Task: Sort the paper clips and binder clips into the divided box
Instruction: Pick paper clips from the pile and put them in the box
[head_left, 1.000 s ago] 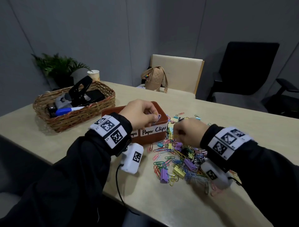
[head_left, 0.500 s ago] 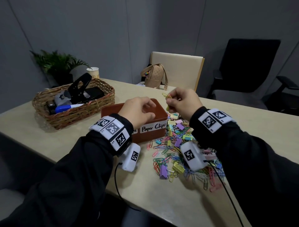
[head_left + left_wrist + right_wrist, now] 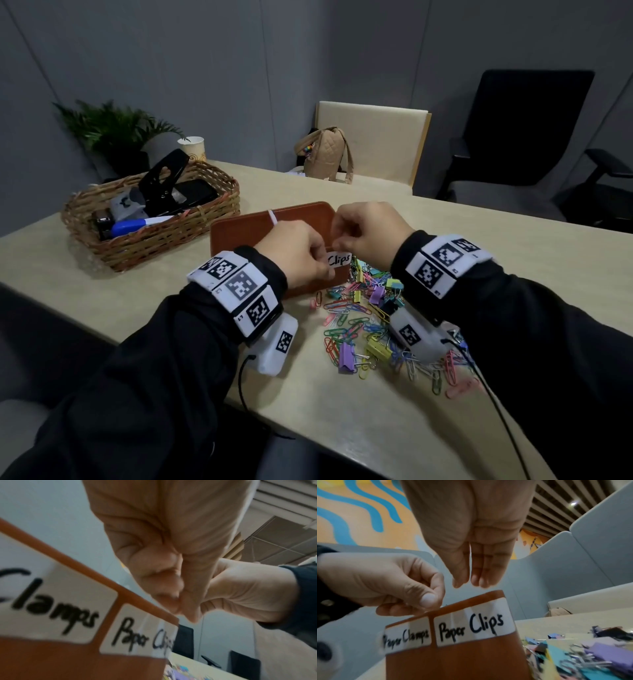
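Head view: the box (image 3: 274, 233) sits mid-table, and both hands are raised over its right end. The left hand (image 3: 294, 253) is curled over the front rim and the right hand (image 3: 368, 229) is just beside it above the rim. The pile (image 3: 370, 322) of paper clips and binder clips lies right of the box, reaching under the right wrist. It looks large and mixed, so I judge most of the sorting remains. The box contents are hidden here. A basket (image 3: 150, 240) stands well left of the box.

Left wrist view: the fingers (image 3: 161, 582) are curled tight against the thumb, above the rim near the divider. Whether they pinch a clip, cannot tell; nothing shows between them. The labels read "Clamps" (image 3: 51, 601) and "Paper Clips" (image 3: 142, 634).

Right wrist view: the right fingers (image 3: 481, 572) hang straight down and slack, thumb apart from them, holding nothing, above the "Paper Clips" compartment. Judgement: a drop into that side is just done or underway, though no clip is seen. The left thumb and forefinger are pressed together at the rim above the divider. Binder clips (image 3: 597, 655) are heaped to the right, blurred.
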`<state>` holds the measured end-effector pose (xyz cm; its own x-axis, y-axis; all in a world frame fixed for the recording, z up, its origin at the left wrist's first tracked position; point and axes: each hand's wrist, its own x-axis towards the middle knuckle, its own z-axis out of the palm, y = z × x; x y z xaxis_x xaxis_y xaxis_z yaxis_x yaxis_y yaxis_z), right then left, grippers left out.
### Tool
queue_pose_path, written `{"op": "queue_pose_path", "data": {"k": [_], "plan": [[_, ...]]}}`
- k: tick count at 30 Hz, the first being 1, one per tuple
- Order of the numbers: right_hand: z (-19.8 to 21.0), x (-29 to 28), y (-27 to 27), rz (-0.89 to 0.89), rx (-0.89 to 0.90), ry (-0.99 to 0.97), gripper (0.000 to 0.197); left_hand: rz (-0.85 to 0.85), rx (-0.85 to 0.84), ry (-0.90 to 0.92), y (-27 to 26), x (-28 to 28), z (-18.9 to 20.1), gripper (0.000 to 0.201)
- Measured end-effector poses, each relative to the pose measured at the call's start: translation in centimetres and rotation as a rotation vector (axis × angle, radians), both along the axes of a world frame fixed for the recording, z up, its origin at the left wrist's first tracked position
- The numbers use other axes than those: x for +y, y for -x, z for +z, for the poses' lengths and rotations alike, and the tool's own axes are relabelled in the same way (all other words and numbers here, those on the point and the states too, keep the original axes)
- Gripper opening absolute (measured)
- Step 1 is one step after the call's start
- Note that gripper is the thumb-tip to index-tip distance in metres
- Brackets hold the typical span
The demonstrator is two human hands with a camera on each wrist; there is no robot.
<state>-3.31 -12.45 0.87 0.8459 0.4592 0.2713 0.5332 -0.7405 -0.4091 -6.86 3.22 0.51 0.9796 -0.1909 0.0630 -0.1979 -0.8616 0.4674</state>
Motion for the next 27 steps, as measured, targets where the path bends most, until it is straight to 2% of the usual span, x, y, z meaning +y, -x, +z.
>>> {"op": "queue_pose_path", "data": {"k": [2, 6, 8, 12, 15, 17, 20, 23, 27], "plan": [[-0.1, -0.8, 0.6, 0.025, -0.003, 0.148, 0.012, -0.050, 0.056, -0.061, 0.6, -0.5, -0.5, 0.015], [1.0, -1.9, 1.0, 0.074, 0.109, 0.476, 0.014, -0.110, 0.136, -0.152, 0.6, -1.2, -1.0, 0.017], [2.0, -2.2, 0.9, 0.077, 0.161, 0.573, 0.017, -0.115, 0.141, -0.164, 0.2, -1.6, -1.0, 0.019], [2.1, -2.6, 0.5, 0.062, 0.179, 0.571, 0.015, -0.119, 0.179, -0.200, -0.1, -2.4, -1.6, 0.023], [0.7, -2.1, 0.4, 0.069, 0.173, 0.584, 0.015, -0.155, 0.247, -0.317, 0.0, -3.0, -2.5, 0.037], [-0.3, -1.6, 0.6, 0.092, 0.238, 0.652, 0.024, -0.178, 0.317, -0.378, 0.1, -3.2, -3.0, 0.045], [-0.5, -1.3, 0.6, 0.130, 0.381, 0.805, 0.037, -0.202, 0.335, -0.414, 0.0, -3.3, -3.3, 0.044], [1.0, -2.1, -0.3, 0.119, 0.487, 0.943, 0.044, -0.217, 0.337, -0.426, -0.3, -3.5, -3.4, 0.045], [5.1, -2.7, -1.9, 0.061, 0.469, 1.037, 0.044, -0.225, 0.339, -0.407, -0.5, -3.4, -3.2, 0.044]]}}
